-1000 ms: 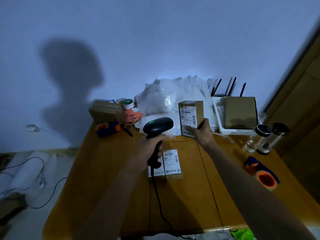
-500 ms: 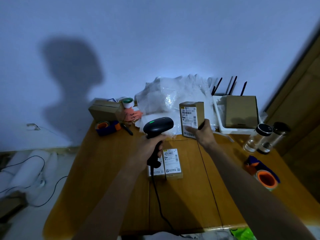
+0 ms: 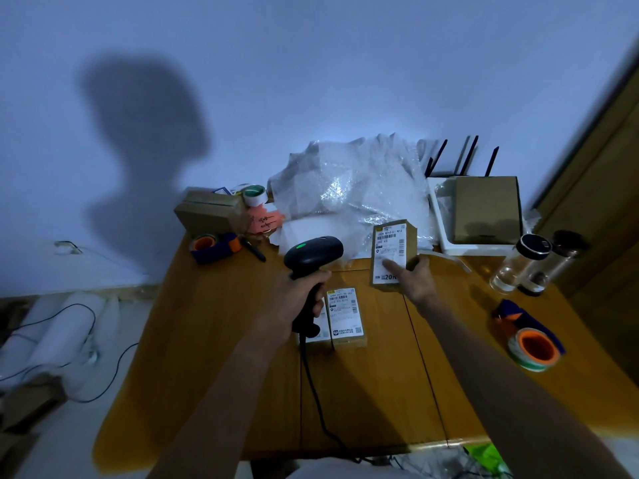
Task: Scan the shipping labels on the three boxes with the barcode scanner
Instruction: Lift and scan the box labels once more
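Note:
My left hand (image 3: 301, 298) grips the handle of a black corded barcode scanner (image 3: 313, 257), its head raised over the table with a green light on top. My right hand (image 3: 413, 279) holds a small brown box (image 3: 392, 250) tilted back, its white shipping label facing up toward me, just right of the scanner head. Two more labelled boxes lie flat side by side on the wooden table (image 3: 214, 357): one (image 3: 345, 318) shows fully, the other (image 3: 316, 331) is mostly hidden behind my left hand and the scanner handle.
Bubble wrap (image 3: 349, 188) is heaped at the back. A brown carton (image 3: 209, 212), tape roll (image 3: 254, 195) and tape dispenser (image 3: 214, 246) sit back left. A white tray with a carton (image 3: 487, 210), two jars (image 3: 525, 264) and another tape dispenser (image 3: 530, 345) lie to the right.
My right hand has lowered the box and tipped it back, so the label faces more upward. The scanner and my left hand have stayed nearly in place.

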`<state>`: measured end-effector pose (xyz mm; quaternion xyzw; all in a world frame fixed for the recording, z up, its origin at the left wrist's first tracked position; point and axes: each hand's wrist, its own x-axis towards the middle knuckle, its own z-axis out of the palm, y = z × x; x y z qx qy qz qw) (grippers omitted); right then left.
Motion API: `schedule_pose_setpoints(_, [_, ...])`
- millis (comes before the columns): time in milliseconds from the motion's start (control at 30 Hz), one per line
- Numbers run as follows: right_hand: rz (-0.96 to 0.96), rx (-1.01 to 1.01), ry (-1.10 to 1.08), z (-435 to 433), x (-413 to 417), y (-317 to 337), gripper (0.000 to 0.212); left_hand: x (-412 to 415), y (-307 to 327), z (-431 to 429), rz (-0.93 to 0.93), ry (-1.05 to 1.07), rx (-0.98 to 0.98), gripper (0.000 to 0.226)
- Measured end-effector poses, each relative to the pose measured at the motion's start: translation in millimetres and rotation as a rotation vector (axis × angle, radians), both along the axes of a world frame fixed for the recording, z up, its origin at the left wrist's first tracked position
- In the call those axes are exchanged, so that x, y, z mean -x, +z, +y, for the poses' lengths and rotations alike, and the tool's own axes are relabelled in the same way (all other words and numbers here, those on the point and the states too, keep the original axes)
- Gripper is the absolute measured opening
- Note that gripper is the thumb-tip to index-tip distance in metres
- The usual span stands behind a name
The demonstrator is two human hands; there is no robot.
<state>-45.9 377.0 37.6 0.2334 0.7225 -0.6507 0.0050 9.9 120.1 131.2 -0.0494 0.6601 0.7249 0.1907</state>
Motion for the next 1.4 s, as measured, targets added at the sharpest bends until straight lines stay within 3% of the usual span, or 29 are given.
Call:
schedule_pose_setpoints(333, [-0.204,-0.01,-0.006,17,-20,-49,0.039,2,-14,3,-0.091,0.01,0.025,0.022])
schedule_pose_setpoints(700, [-0.284,0.033,-0.001,24,-31,-91,0.043,2,-32,5,-0.183,0.043,0.018,0.017])
schedule_pose_setpoints(800, [-0.282,0.038,0.033,22,-32,-95,0.027,2,-36,6,-0.203,0.062,0.033,0.021])
schedule_pose_setpoints(933, [-0.34,0.043,0.051,20,-33,-104,0.049,0,-43,3,-0.243,0.053,0.049,0.028])
schedule_pose_setpoints(1100, [-0.4,0.078,0.049,10,-34,-106,0.058,-8,-52,-7,-0.263,0.078,0.032,0.017])
schedule_pose_setpoints(1200, [-0.411,0.027,0.047,6,-33,-112,0.076,-12,-58,-12,-0.276,0.095,0.024,0.016])
schedule_pose_setpoints(1400, [-0.414,-0.112,0.123,6,-33,-117,0.071,-17,-67,-19,-0.276,0.108,0.031,0.022])
